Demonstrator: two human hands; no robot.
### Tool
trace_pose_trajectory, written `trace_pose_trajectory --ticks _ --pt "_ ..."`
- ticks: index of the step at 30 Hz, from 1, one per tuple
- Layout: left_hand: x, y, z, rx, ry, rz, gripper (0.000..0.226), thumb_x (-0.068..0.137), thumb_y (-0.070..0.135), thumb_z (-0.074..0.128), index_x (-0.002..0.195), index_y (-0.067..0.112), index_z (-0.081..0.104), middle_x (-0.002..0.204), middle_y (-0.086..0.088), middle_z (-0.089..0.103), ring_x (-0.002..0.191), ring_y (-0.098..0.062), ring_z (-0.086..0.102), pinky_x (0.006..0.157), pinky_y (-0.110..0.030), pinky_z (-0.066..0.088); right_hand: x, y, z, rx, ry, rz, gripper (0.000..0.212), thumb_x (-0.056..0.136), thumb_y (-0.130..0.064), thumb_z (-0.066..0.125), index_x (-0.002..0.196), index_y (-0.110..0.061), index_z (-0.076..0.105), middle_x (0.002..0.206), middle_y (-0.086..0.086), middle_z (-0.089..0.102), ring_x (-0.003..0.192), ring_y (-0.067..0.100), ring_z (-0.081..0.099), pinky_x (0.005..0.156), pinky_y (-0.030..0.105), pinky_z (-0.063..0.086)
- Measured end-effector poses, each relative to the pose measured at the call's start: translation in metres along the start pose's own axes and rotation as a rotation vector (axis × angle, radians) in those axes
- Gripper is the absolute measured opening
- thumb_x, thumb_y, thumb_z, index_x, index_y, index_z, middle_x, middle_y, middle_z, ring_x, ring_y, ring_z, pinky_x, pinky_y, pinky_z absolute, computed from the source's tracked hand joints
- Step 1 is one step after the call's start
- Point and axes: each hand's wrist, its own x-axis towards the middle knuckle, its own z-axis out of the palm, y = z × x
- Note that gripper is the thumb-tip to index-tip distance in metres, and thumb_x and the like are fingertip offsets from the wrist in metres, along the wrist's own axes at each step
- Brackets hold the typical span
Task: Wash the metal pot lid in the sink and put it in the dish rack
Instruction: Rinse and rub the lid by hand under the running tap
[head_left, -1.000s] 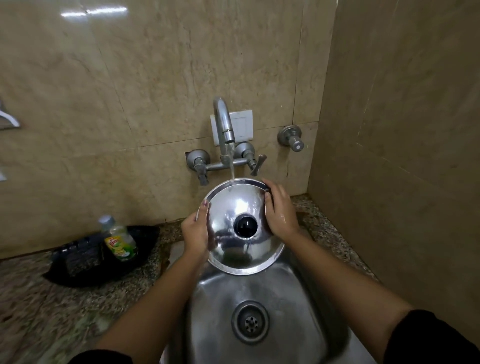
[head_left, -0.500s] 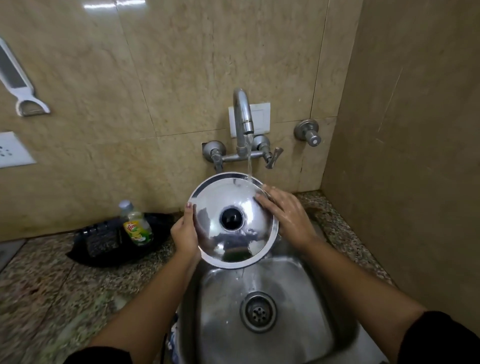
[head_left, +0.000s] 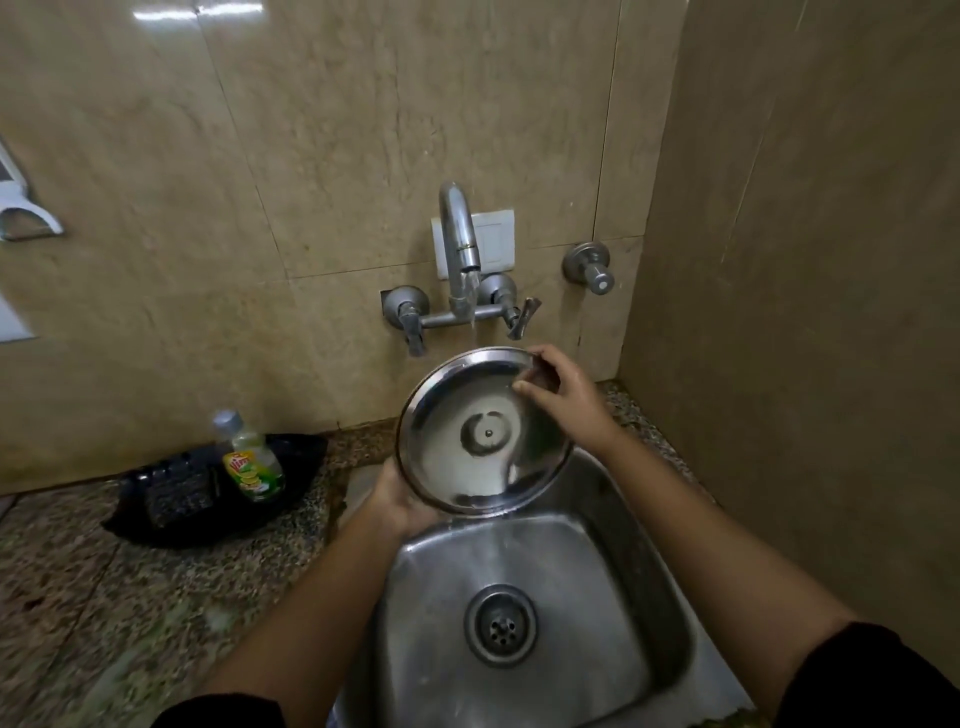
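Rinsing the lid's underside; rack comes after.
My left hand (head_left: 402, 501) and right hand (head_left: 558, 397) both clamp the metal pot lid (head_left: 483, 431) under the running tap (head_left: 460, 244).

L hand (head_left: 402, 501) cupped palm-up, grip closed; R hand (head_left: 563, 389) fingers curled, grip pinched; both forearms extended fwd.
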Motion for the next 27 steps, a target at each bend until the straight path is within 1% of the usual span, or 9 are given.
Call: trace_pose_trajectory --ticks 3,6,9,11,15,19,21,23,27 --pt "0.003 0.003 0.010 -0.031 -0.081 0.088 0.076 0.081 0.072 0.041 0.122 0.012 0.065 0.126 -0.020 0.062 0.112 -0.041 0.059 0.088 -0.053 0.049 0.009 0.005 0.004 0.135 0.068 0.115 0.041 0.086 -0.010 0.065 0.120 -0.031 0.057 0.106 -0.015 0.066 0.098 0.001 0.062 0.081 0.017 0.049" --pt "0.006 0.009 0.013 0.242 0.108 0.331 0.072 0.081 0.074 0.038 0.118 0.019 0.067 0.115 -0.014 0.069 0.105 -0.035 0.065 0.083 -0.048 0.054 0.014 0.015 0.007 0.069 0.151 0.272 0.043 0.084 -0.009 0.066 0.125 -0.015 0.058 0.116 0.003 0.067 0.106 0.022 0.062 0.092 0.036 0.051" --pt "0.007 0.008 0.021 0.490 0.384 0.476 0.058 0.088 0.062 0.041 0.106 0.016 0.071 0.102 -0.013 0.073 0.095 -0.034 0.068 0.088 -0.051 0.054 0.012 0.022 0.020 -0.342 0.222 0.357 0.039 0.089 -0.029 0.055 0.126 -0.016 0.056 0.123 0.007 0.064 0.112 0.028 0.058 0.093 0.040 0.046" --pt "0.007 0.003 0.026 0.501 0.423 0.487 0.055 0.091 0.058 0.040 0.102 0.014 0.071 0.097 -0.013 0.073 0.091 -0.033 0.068 0.085 -0.049 0.055 0.012 0.023 0.034 -0.715 0.240 0.295 0.047 0.095 -0.037 0.042 0.137 -0.015 0.045 0.139 0.010 0.051 0.125 0.031 0.047 0.103 0.045 0.037" --pt "0.014 -0.004 0.028 0.406 0.396 0.427 0.054 0.091 0.057 0.042 0.096 0.013 0.072 0.088 -0.012 0.076 0.083 -0.030 0.071 0.075 -0.039 0.057 0.012 0.004 0.067 -0.843 0.008 0.053 0.065 0.099 -0.048 0.023 0.152 -0.017 0.004 0.162 0.000 0.005 0.149 0.018 0.003 0.120 0.049 0.001" --pt "0.019 -0.004 0.028 0.353 0.333 0.491 0.043 0.097 0.048 0.036 0.101 0.021 0.069 0.098 0.000 0.073 0.083 -0.013 0.073 0.074 -0.028 0.056 -0.014 -0.011 0.092 -0.728 -0.354 -0.247 0.059 0.101 -0.036 0.025 0.153 -0.018 0.004 0.163 0.001 0.002 0.149 0.013 -0.002 0.121 0.039 0.005" --pt "0.017 0.001 0.024 0.302 0.369 0.449 0.054 0.094 0.055 0.035 0.109 0.013 0.067 0.100 -0.007 0.074 0.090 -0.022 0.071 0.083 -0.037 0.055 -0.035 -0.002 0.084 -0.747 -0.481 -0.288 0.059 0.101 -0.043 0.020 0.153 -0.023 -0.001 0.162 -0.004 -0.002 0.148 0.008 -0.005 0.119 0.032 0.000" --pt "0.015 0.009 0.016 0.311 0.477 0.430 0.059 0.091 0.059 0.037 0.106 0.010 0.067 0.094 -0.015 0.072 0.087 -0.032 0.069 0.078 -0.042 0.057 -0.052 0.015 0.064 -0.828 -0.501 -0.291 0.062 0.099 -0.053 0.016 0.152 -0.029 -0.005 0.161 -0.009 -0.006 0.147 0.004 -0.008 0.117 0.030 -0.005" --pt "0.006 0.013 0.008 0.421 0.557 0.521 0.050 0.094 0.052 0.040 0.092 0.012 0.069 0.070 -0.003 0.071 0.060 -0.017 0.067 0.047 -0.023 0.052 -0.051 0.044 0.023 -0.979 -0.361 -0.104 0.066 0.098 -0.053 0.020 0.152 -0.025 -0.004 0.158 -0.008 -0.011 0.148 0.010 -0.008 0.115 0.031 -0.010"
